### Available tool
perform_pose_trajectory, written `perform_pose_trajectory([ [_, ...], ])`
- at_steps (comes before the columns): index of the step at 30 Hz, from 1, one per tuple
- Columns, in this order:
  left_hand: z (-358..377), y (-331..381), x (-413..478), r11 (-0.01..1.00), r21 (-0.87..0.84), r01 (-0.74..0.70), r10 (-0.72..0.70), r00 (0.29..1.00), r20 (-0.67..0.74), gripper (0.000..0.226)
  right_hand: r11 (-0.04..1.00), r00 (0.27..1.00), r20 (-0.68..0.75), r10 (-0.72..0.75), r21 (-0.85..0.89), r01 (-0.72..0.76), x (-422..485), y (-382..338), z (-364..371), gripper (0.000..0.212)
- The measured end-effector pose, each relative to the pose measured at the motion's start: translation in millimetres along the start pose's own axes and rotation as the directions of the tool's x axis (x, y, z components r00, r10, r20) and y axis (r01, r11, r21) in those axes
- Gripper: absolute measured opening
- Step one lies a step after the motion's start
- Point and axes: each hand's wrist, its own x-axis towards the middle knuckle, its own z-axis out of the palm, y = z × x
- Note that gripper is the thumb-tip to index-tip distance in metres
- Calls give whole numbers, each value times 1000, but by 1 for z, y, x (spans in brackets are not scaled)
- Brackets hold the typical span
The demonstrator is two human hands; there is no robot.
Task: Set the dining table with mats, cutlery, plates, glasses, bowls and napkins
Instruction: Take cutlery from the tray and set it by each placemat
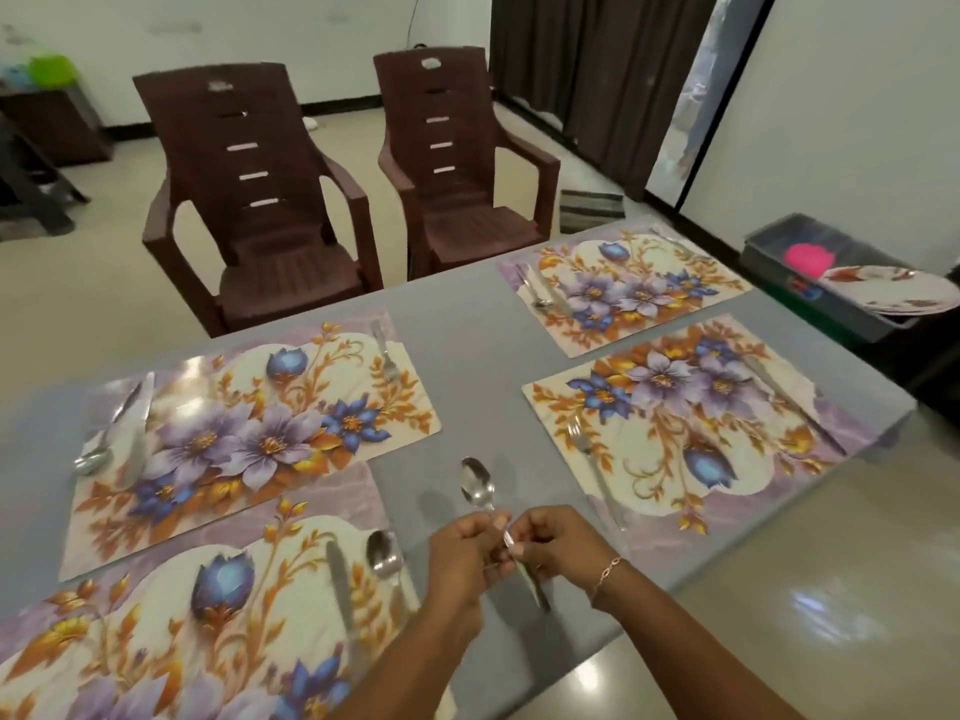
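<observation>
Head view: the two hands met at the lower centre of the frame, over the bare grey table (467, 366) between the mats. Both were closed on one spoon (478, 485). The left hand (460, 556) pinched it just under the bowl, and the right hand (553, 543) held the handle a little lower down. The spoon's long axis ran from the bowl at upper left to the handle tip at lower right, with the bowl pointing away from the person. It appeared to be lifted clear of the table.

The centre-right mat (675, 444) lay just right of the hands. It showed a fork (582, 439) near its left side and a knife (795, 402) along its right side, but no spoon that could be seen. The other three mats each showed one. The held spoon therefore most likely belonged beside that knife, up and to the right of the hands, and the right hand was the nearer one. The knife slanted from upper left to lower right, roughly parallel to the spoon as held, so little turning seemed needed.

The plates (893, 288) sat stacked on a grey bin (769, 246) at the right edge, and no mat had one yet.
</observation>
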Motion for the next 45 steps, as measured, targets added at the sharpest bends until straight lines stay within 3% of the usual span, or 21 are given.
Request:
perform_pose_trajectory([
  [6, 124, -19, -1, 993, 120, -18, 6, 995, 100, 11, 998, 998, -58, 6, 70, -2, -28, 32, -124, 25],
  [10, 204, -35, -4, 990, 144, -1, -21, 988, 155, 10, 996, 980, -195, 31, 87, -14, -54, 61, -217, 31],
  [18, 308, -47, 10, 983, 182, -4, -23, 989, 148, 12, 989, 912, -387, 132, 112, -96, -74, 101, -365, 28],
  [23, 360, -49, 44, 983, 182, 15, -35, 994, 105, 15, 983, 892, -413, 180, 48, -177, -40, 112, -431, 29],
  [32, 449, -43, 108, 997, 34, 70, -70, 998, -3, 14, 928, 929, -298, 217, -233, -292, 38, 114, -491, 29],
  [40, 492, -28, 138, 998, 25, 57, -53, 988, -145, 16, 895, 977, -119, 178, -392, -211, 69, 118, -514, 31],
  [45, 534, -30, 143, 999, -21, 27, -29, 989, -144, 12, 886, 993, 0, 122, -450, -109, 73, 122, -542, 31],
])
